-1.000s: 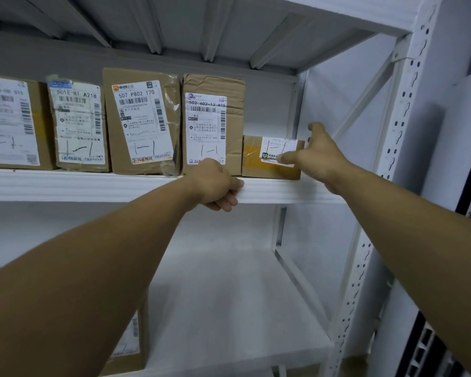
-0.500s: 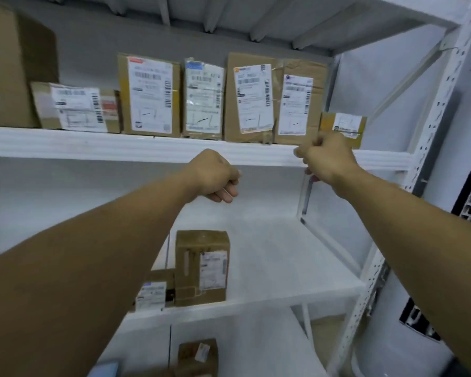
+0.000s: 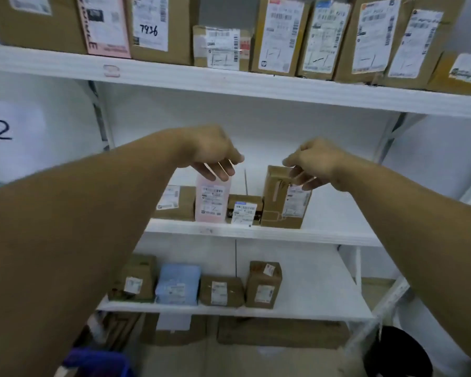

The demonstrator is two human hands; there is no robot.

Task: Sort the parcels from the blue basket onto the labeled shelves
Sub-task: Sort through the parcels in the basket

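Down at lower left, blue basket [image 3: 98,363] corner showed. Left hand [image 3: 212,153] hung empty, fingers loosely curled, before top of pink parcel [image 3: 212,200] on middle shelf [image 3: 324,236]; contact unclear. Small labelled box [image 3: 244,212] stood next, then taller brown box [image 3: 280,202]. Right hand [image 3: 314,165] hung empty, fingers slack, before that box's top. Hands were apart.

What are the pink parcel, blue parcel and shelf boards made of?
Pink parcel: likely a plastic mailer bag, soft rounded top corners. Blue parcel: likely a plastic bag too, puffy, wrinkled; blur leaves it open. Shelf boards: probably white-painted metal, smooth folded front lip, matte.
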